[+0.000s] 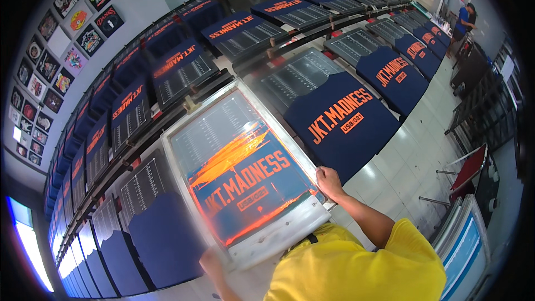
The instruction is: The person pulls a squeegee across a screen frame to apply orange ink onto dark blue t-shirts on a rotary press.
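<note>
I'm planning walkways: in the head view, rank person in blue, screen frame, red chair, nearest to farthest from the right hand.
1. Screen frame, touching the right hand.
2. Red chair, to the right.
3. Person in blue, far upper right.

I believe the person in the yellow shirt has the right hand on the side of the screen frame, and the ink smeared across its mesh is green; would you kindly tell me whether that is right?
Not quite: the head view shows that the smeared ink is orange, not green. The right hand is indeed on the side of the screen frame.
</note>
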Demonstrator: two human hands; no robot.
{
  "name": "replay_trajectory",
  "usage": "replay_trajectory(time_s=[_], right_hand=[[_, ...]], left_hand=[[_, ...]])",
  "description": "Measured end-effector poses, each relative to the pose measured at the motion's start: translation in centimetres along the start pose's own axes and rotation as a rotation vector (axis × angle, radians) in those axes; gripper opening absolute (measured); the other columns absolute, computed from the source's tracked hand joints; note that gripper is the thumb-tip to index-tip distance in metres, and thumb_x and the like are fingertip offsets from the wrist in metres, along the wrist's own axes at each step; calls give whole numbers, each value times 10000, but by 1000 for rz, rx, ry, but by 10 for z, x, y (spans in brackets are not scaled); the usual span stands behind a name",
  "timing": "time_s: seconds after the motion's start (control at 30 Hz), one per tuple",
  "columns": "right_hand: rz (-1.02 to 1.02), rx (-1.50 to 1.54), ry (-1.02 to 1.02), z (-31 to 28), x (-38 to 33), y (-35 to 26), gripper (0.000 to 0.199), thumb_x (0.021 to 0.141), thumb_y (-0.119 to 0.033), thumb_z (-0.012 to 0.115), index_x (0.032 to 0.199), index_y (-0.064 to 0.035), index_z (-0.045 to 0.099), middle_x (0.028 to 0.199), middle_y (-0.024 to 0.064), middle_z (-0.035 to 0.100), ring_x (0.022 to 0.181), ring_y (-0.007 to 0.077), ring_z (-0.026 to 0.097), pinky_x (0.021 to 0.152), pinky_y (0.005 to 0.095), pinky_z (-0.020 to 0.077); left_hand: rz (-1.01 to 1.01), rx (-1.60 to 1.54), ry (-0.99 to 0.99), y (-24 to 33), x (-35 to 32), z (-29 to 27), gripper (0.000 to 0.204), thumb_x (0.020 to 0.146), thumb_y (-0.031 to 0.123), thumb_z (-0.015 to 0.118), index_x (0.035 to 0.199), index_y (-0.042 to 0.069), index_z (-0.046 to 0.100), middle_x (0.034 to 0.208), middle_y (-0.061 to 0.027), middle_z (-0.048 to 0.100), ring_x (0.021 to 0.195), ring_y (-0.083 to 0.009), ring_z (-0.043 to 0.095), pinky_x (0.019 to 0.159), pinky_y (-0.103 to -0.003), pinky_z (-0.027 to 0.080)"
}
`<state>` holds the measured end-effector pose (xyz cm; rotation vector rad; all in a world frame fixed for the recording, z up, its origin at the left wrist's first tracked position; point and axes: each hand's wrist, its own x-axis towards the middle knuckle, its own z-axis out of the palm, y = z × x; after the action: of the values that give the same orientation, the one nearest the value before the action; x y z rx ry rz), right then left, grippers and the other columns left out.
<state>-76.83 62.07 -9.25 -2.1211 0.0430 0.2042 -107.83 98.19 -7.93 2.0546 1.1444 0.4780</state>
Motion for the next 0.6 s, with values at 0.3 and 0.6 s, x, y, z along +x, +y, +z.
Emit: replay_trajectory(time_s=[0.3, 0.6], right_hand=[[-11, 58, -22, 1, -1, 6, 327, 974, -257, 478, 839, 22, 580, 780, 270, 587, 765, 471, 577, 702, 491, 446], [-155, 98, 82, -1, -7, 1, 369, 948, -236, 560, 1187, 35, 636, 1130, 232, 671, 1075, 401, 639, 937, 423, 495]], left_hand=[[-78, 22, -77, -14, 5, -6, 383, 965, 217, 575, 677, -34, 561, 575, 8, 452, 569, -102, 380, 530, -355, 334], [-17, 62, -54, -18, 8, 0, 432, 992, 270, 564, 732, -70, 626, 577, -42, 542, 561, -112, 437, 527, -361, 382]])
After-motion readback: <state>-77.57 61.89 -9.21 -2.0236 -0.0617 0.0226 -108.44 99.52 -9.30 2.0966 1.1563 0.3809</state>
